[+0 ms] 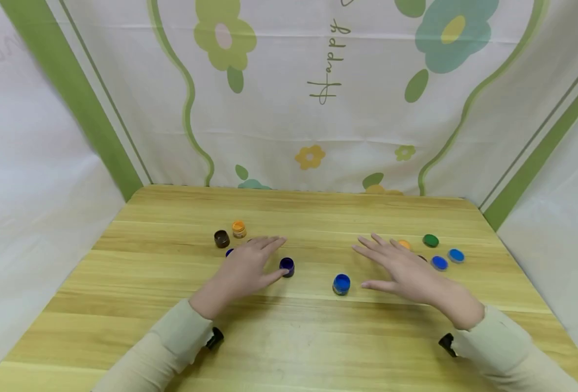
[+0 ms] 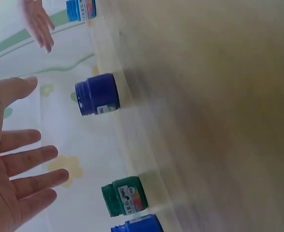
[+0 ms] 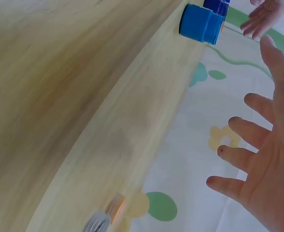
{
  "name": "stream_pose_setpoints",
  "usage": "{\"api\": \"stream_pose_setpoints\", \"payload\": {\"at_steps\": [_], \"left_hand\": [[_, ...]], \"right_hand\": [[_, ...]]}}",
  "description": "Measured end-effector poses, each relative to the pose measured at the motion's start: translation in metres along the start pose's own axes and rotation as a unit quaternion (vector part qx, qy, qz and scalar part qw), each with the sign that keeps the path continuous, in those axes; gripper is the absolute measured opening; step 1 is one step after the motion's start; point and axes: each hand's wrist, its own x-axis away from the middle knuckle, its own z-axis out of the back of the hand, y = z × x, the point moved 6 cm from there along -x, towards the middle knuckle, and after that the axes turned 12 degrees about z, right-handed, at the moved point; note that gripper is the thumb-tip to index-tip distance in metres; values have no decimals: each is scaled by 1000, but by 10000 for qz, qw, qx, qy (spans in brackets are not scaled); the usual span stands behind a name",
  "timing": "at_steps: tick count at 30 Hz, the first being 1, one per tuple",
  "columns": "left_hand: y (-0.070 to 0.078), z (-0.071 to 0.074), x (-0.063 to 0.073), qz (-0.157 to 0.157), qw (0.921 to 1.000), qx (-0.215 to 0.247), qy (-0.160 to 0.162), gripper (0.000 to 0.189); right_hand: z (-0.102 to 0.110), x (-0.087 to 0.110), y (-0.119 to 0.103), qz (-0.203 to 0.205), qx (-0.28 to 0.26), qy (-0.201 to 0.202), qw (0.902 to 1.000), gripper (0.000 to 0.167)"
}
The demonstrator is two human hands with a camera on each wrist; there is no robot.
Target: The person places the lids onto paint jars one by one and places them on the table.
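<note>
The dark blue jar (image 1: 287, 263) stands just off the left hand's (image 1: 247, 267) thumb, the lighter blue jar (image 1: 341, 284) near the right hand's (image 1: 407, 271). Both hands' fingers are spread wide. Past the left little finger stand a brown jar (image 1: 222, 239) and an orange jar (image 1: 239, 230); past the right, a green lid (image 1: 430, 240) lies on the bench (image 1: 289, 337).

Diffuse light, soft shadows, dimmer wrist views
</note>
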Motion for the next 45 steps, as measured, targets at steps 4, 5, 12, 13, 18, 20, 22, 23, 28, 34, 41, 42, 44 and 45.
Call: {"api": "stream_pose_setpoints", "payload": {"at_steps": [4, 5, 12, 13, 18, 20, 22, 23, 28, 34, 41, 42, 44, 45], "left_hand": [[-1, -4, 0, 535, 9969, 500, -303, 64], [-1, -5, 0, 707, 9944, 659, -430, 64], [-5, -17, 0, 1781, 9674, 1490, -1014, 68], [-5, -19, 1, 1860, 9641, 1566, -1070, 69], [-3, -24, 0, 2084, 9541, 1746, -1258, 69], [-3, -26, -1, 2112, 9521, 1748, -1351, 69], [-3, -28, -2, 2104, 9532, 1637, -1429, 69], [-3, -28, -3, 2095, 9535, 1599, -1464, 69], [-4, -33, -7, 2110, 9491, 1607, -1699, 69], [-5, -35, -11, 2222, 9365, 1829, -2002, 70], [-4, -38, -16, 2251, 9294, 1950, -2181, 67], [-4, -39, -16, 2252, 9287, 1961, -2201, 67], [-5, -40, -17, 2254, 9279, 1960, -2230, 66], [-5, -41, -17, 2252, 9275, 1967, -2245, 66]], "right_hand": [[5, 7, 2, -21, -19, 114, 9999, 73], [6, 9, 2, -29, -45, 140, 9999, 71], [15, 20, 4, 253, 60, 594, 9979, 60], [17, 22, 4, 341, 154, 700, 9968, 59], [24, 32, 7, 559, 429, 1046, 9920, 53], [27, 35, 9, 590, 475, 1117, 9909, 52], [30, 39, 12, 645, 485, 1210, 9894, 53], [31, 41, 13, 677, 510, 1267, 9883, 53], [37, 55, 23, 781, 670, 1532, 9828, 57], [40, 73, 40, 178, 473, 1341, 9897, 49], [39, 93, 52, -273, 430, 1101, 9926, 41], [38, 96, 53, -320, 412, 1041, 9932, 41], [35, 101, 57, -431, 338, 883, 9946, 39], [33, 103, 59, -479, 291, 805, 9952, 38]]}}
